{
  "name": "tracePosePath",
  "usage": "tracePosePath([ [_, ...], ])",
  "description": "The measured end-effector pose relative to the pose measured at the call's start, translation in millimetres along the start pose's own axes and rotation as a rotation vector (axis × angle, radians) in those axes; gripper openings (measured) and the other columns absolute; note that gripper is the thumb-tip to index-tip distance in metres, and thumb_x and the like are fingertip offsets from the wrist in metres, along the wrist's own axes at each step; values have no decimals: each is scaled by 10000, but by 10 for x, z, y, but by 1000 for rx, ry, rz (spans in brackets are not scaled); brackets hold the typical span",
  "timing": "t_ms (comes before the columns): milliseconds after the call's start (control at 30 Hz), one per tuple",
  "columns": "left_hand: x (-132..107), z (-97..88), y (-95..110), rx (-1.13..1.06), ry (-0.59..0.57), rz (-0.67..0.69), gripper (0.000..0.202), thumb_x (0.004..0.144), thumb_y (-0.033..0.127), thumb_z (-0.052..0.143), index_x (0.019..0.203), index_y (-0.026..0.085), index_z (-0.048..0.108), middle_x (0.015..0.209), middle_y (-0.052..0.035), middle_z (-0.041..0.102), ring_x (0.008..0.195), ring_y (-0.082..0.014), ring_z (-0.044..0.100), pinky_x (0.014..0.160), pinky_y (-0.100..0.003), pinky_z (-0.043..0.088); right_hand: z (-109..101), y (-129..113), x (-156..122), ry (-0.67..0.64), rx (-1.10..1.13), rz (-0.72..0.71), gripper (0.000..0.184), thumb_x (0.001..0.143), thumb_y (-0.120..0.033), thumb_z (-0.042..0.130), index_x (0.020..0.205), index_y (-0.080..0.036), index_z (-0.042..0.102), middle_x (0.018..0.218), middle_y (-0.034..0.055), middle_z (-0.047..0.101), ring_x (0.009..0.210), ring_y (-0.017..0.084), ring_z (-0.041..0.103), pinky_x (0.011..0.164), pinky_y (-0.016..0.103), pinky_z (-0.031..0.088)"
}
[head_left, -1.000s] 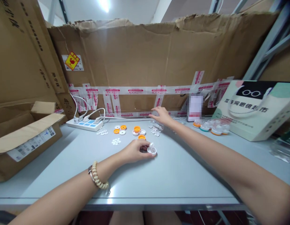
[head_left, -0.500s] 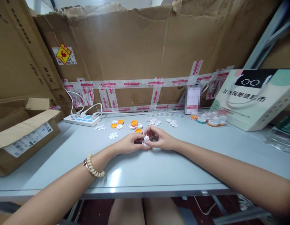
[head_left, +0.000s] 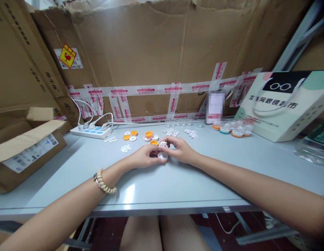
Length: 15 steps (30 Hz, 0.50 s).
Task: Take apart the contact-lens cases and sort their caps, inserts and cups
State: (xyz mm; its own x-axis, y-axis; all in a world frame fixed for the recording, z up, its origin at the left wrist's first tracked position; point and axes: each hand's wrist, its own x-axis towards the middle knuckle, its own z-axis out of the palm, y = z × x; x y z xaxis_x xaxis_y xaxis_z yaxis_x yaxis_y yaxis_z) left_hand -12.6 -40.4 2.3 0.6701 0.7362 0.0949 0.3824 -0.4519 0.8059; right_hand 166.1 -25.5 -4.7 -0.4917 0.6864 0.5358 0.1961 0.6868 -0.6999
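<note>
Right fingers: thumb and forefinger of the right hand [head_left: 181, 150] are pinched on a small clear piece [head_left: 162, 143], held just above the cap.
Left fingers: the left hand [head_left: 143, 158] has its fingertips closed around a small white cap [head_left: 162, 157], steadying it low over the table [head_left: 177, 188], at mid-table in front of the person.
Change: a second ago the right hand was stretched out to the pile of clear pieces [head_left: 171, 132]. It has since come back with one, and both hands now meet at the cap.
Meaning: the piece seems about to be fitted to the cap; it does not look seated yet.
Just beyond: an orange cap [head_left: 154, 142], then loose white and orange caps [head_left: 133, 135].
Further out: a power strip [head_left: 90, 131] at left and a row of assembled caps [head_left: 231, 131] at right.
</note>
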Motion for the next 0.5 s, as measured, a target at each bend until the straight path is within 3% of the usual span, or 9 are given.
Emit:
tracePosePath([
  [200, -17, 35, -12, 14, 81, -31, 321, 728, 300, 611, 986, 110, 599, 866, -50, 612, 777, -150, 557, 711, -251, 448, -46, -230, 58, 57, 351, 118, 169, 763, -313, 586, 874, -186, 567, 836, 24, 613, 805, 147, 591, 753, 305, 470],
  [400, -26, 33, -1, 57, 119, -8, 427, 695, 277, 652, 1083, 119, 571, 942, -68, 607, 835, -164, 559, 765, -287, 461, -68, -380, 22, 95, 353, 141, 306, 787, -347, 564, 1062, -221, 516, 682, -27, 557, 679, 123, 567, 669, 293, 482],
  [500, -58, -27, 93, 78, 204, 37, 434, 707, 293, 660, 1105, 151, 560, 1060, -90, 587, 928, -188, 547, 837, -327, 447, -79, -384, 33, 143, 469, 141, 312, 749, -385, 621, 973, -232, 467, 668, -40, 574, 683, 127, 591, 679, 301, 489],
])
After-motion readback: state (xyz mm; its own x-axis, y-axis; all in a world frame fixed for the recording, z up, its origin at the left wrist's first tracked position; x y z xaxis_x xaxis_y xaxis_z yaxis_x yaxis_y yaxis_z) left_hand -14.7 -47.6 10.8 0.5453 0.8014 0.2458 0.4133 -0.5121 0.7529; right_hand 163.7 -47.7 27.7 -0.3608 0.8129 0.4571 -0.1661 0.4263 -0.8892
